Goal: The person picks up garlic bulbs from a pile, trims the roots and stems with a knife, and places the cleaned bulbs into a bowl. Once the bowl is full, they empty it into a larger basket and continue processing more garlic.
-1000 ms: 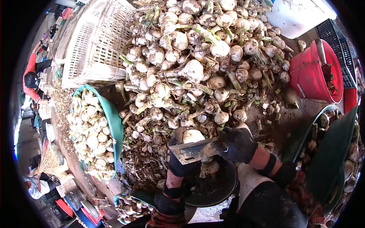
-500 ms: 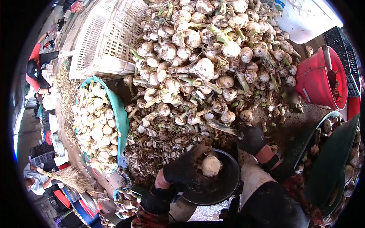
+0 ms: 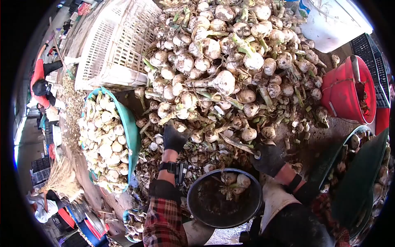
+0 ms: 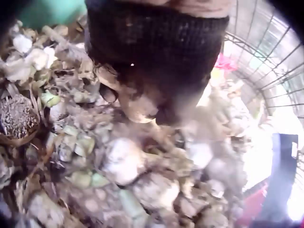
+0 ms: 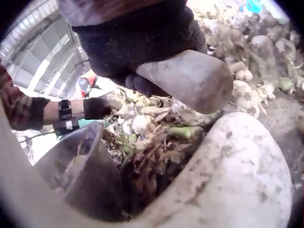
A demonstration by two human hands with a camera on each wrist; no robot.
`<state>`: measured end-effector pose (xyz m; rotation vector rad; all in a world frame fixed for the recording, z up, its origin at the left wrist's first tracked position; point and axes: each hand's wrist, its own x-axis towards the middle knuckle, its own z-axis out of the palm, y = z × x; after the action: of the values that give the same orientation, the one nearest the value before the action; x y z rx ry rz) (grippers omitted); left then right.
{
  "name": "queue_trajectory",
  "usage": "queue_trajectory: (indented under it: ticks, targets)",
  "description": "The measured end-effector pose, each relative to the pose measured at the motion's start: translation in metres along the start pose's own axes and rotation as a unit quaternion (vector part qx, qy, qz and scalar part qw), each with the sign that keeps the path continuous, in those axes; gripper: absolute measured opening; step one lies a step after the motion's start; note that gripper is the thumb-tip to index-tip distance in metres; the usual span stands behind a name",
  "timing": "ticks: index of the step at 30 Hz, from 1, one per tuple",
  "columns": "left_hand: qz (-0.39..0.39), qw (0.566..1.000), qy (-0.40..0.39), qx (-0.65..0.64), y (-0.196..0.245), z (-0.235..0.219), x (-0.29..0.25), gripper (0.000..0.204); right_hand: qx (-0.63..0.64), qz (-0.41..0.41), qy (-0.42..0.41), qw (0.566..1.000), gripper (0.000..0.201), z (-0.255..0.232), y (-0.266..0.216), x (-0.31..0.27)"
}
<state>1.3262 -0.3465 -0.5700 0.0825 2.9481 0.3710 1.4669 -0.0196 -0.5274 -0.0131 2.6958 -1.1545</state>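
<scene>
My gloved left hand reaches to the near left edge of a heap of dirty garlic bulbs. In the left wrist view the glove is close over bulbs and peelings, its fingers partly hidden; I cannot tell whether they grip a bulb. My gloved right hand grips a knife, its blade pointing left over the scraps. The thick pale handle sticks out of the fist in the right wrist view. Below, between the hands, a dark bowl contains a few garlic bulbs.
A green tub of cleaned bulbs stands left, beside a white plastic crate. At the right are a red bucket and a green container with bulbs. Peelings lie near the bowl. Another person is far left.
The left hand first held a garlic bulb at the knife, lowered it to the bowl, then moved up and left to the heap. The knife hand moved right, away from the bowl.
</scene>
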Motion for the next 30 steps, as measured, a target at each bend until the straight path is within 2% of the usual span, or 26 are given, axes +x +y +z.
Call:
queue_trajectory:
  ticks: [2,4,6,7,10,12,13,14,15,16,18,20,22,23,24,25,26,27,28,29,30]
  targets:
    - [0.048,0.986,0.06,-0.148,0.03,-0.029,-0.025,0.065,0.001,-0.03,-0.003,1.0,0.027,-0.003,-0.008,0.006]
    - [0.131,0.97,0.056,-0.196,0.061,-0.056,-0.051,0.061,0.003,-0.058,-0.011,0.998,0.032,-0.006,-0.023,0.008]
    - [0.091,0.922,-0.035,-0.375,0.051,-0.03,-0.075,0.062,0.001,-0.116,-0.041,0.992,0.03,-0.015,-0.044,0.016]
    - [0.069,0.888,-0.073,-0.449,0.053,-0.025,-0.087,0.062,-0.006,-0.089,-0.09,0.992,0.035,-0.02,-0.053,0.019]
    - [0.128,0.947,-0.101,-0.277,0.07,-0.033,-0.092,0.057,-0.011,-0.105,-0.068,0.992,0.034,-0.026,-0.059,0.016]
    - [0.317,0.925,-0.048,-0.203,0.081,-0.038,-0.092,0.059,-0.023,-0.11,-0.057,0.992,0.035,-0.027,-0.051,0.013]
    - [0.255,0.93,-0.057,-0.258,0.083,-0.03,-0.092,0.064,-0.026,-0.123,-0.063,0.99,0.035,-0.029,-0.048,0.013]
    - [0.256,0.93,-0.059,-0.259,0.093,-0.035,-0.093,0.064,-0.029,-0.136,-0.068,0.988,0.036,-0.03,-0.045,0.014]
    - [0.131,0.912,-0.106,-0.373,0.107,-0.048,-0.095,0.064,-0.028,-0.134,-0.068,0.988,0.036,-0.03,-0.042,0.014]
    - [0.001,0.867,-0.149,-0.476,0.115,-0.055,-0.097,0.064,-0.042,-0.147,-0.051,0.987,0.036,-0.028,-0.038,0.015]
    - [0.092,0.898,-0.11,-0.416,0.11,-0.049,-0.099,0.062,-0.055,-0.16,-0.035,0.985,0.036,-0.025,-0.033,0.016]
    - [0.172,0.902,-0.087,-0.387,0.112,-0.05,-0.099,0.064,-0.055,-0.14,-0.045,0.988,0.036,-0.023,-0.029,0.015]
    - [0.085,0.886,-0.163,-0.426,0.126,-0.059,-0.107,0.062,-0.044,-0.149,-0.026,0.988,0.036,-0.018,-0.019,0.014]
    - [0.017,0.829,-0.196,-0.524,0.131,-0.064,-0.113,0.062,-0.036,-0.16,-0.007,0.986,0.036,-0.015,-0.01,0.014]
    - [0.076,0.838,-0.188,-0.506,0.136,-0.073,-0.113,0.065,-0.036,-0.16,-0.004,0.987,0.036,-0.012,0.013,0.015]
    - [0.134,0.844,-0.177,-0.488,0.142,-0.082,-0.113,0.067,-0.093,-0.041,-0.02,0.995,0.036,-0.003,0.041,0.01]
    - [0.19,0.846,-0.162,-0.471,0.147,-0.091,-0.115,0.07,-0.151,0.064,-0.046,0.985,0.036,-0.003,0.04,0.014]
    - [0.141,0.844,-0.156,-0.494,0.146,-0.094,-0.114,0.072,-0.153,0.045,-0.054,0.986,0.036,-0.002,0.035,0.012]
    - [0.111,0.833,-0.159,-0.517,0.149,-0.095,-0.106,0.075,-0.124,0.033,0.0,0.992,0.034,-0.007,0.032,0.002]
    - [0.132,0.878,-0.105,-0.449,0.144,-0.089,-0.098,0.072,-0.093,0.025,0.058,0.994,0.032,-0.016,0.025,0.001]
    - [0.128,0.887,-0.105,-0.431,0.137,-0.086,-0.095,0.079,-0.091,0.031,0.058,0.994,0.032,-0.017,0.02,0.001]
